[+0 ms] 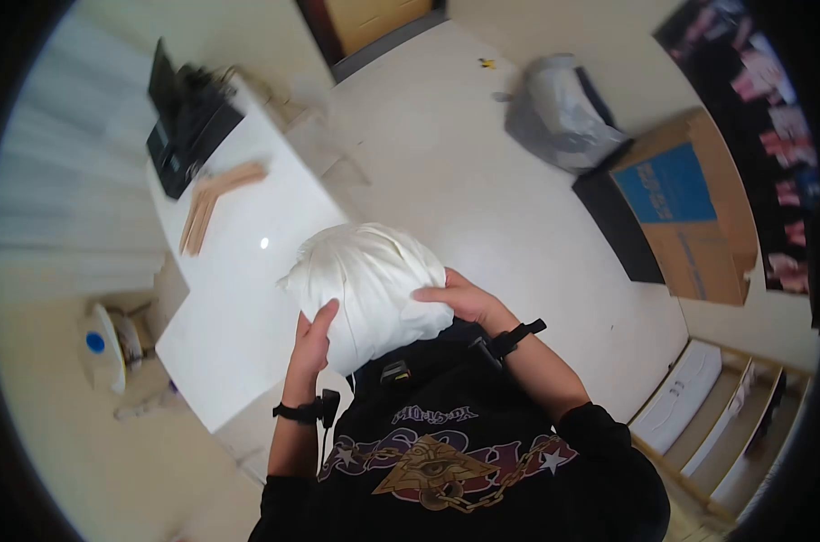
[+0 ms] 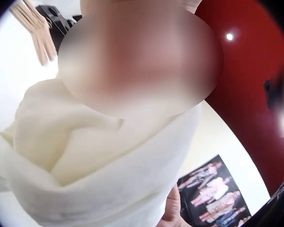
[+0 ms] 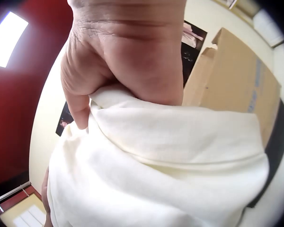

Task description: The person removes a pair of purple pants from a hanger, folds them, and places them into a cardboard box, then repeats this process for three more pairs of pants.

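A bundle of white cloth (image 1: 369, 285), gathered into a rounded, folded mass, is held up in front of the body between both hands. The left hand (image 1: 313, 341) grips its near left side, thumb on top and the other fingers hidden by cloth. On its right side the right hand (image 1: 464, 298) holds it, thumb laid over the cloth and fingers underneath. Folds of the cloth (image 2: 104, 175) fill much of the left wrist view, where a blurred patch covers the upper middle. In the right wrist view the right hand (image 3: 128, 56) presses into the cloth (image 3: 156, 165).
A white table (image 1: 238, 316) on the left bears wooden hangers (image 1: 213, 200) and black equipment (image 1: 179, 135). At the right are a cardboard box (image 1: 699, 212), a silver-grey bag (image 1: 559, 113) and a low shelf rack (image 1: 735, 397). A stool (image 1: 112, 348) stands at the far left.
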`<state>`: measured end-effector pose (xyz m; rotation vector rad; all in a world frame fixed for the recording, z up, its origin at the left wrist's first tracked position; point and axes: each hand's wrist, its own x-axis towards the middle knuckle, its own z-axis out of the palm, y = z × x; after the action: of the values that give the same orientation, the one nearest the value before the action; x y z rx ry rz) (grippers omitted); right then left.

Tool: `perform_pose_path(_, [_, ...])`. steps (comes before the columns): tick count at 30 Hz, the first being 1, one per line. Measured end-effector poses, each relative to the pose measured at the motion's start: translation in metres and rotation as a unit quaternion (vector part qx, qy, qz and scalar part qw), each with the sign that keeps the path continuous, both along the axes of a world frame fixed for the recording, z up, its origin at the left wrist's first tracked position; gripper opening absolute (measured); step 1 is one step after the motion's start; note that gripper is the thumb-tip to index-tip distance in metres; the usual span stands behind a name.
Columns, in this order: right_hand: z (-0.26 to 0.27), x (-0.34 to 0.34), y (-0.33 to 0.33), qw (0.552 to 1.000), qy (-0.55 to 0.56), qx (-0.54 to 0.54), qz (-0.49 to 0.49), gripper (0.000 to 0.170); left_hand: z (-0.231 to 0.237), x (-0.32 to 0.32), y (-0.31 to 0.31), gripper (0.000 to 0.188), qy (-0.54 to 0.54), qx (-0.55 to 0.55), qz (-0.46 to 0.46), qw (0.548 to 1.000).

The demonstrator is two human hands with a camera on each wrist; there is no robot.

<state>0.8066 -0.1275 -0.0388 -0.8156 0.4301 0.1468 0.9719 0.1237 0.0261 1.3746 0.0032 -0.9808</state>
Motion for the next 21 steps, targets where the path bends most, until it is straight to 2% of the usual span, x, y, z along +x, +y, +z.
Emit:
perform_pose_path(1, [0.008, -0.031, -0.025, 0.999, -0.01, -0.015, -0.047, 0.073, 0.003, -0.017, -0.03, 0.068, -0.015, -0.004, -0.03, 0.999])
perform_pose_path(3, [0.023, -0.096, -0.067, 0.994, -0.013, 0.051, -0.095, 0.078, 0.0, -0.052, -0.099, 0.069, -0.061, -0.029, -0.12, 0.99])
perform_pose_path(4, [0.029, -0.128, -0.086, 0.989, -0.021, 0.041, -0.141, 0.078, -0.001, -0.069, -0.136, 0.07, -0.094, -0.042, -0.154, 0.983])
perform_pose_path(8, [0.048, -0.246, -0.145, 0.952, 0.0, 0.01, -0.306, 0.079, 0.02, -0.133, -0.277, 0.071, -0.026, -0.054, -0.331, 0.942])
perform_pose_path(10, [0.047, -0.297, -0.168, 0.931, 0.001, -0.008, -0.364, 0.079, 0.032, -0.171, -0.343, 0.068, -0.036, -0.064, -0.402, 0.913])
perform_pose_path(12, [0.048, -0.344, -0.187, 0.89, -0.013, -0.058, -0.452, 0.077, 0.039, -0.209, -0.407, 0.065, -0.043, -0.071, -0.465, 0.882])
perform_pose_path(14, [0.038, -0.379, -0.2, 0.865, -0.003, -0.049, -0.5, 0.077, 0.028, -0.244, -0.462, 0.064, -0.024, -0.081, -0.545, 0.834])
perform_pose_path(16, [0.037, -0.413, -0.229, 0.815, 0.041, -0.064, -0.574, 0.078, 0.023, -0.283, -0.525, 0.062, -0.018, -0.09, -0.581, 0.809])
perform_pose_path(18, [0.04, -0.444, -0.265, 0.792, 0.052, -0.075, -0.604, 0.079, 0.017, -0.322, -0.583, 0.059, -0.02, -0.096, -0.648, 0.756])
perform_pose_path(21, [0.053, -0.47, -0.316, 0.752, 0.066, -0.086, -0.651, 0.079, 0.01, -0.359, -0.651, 0.057, 0.003, -0.139, -0.671, 0.728])
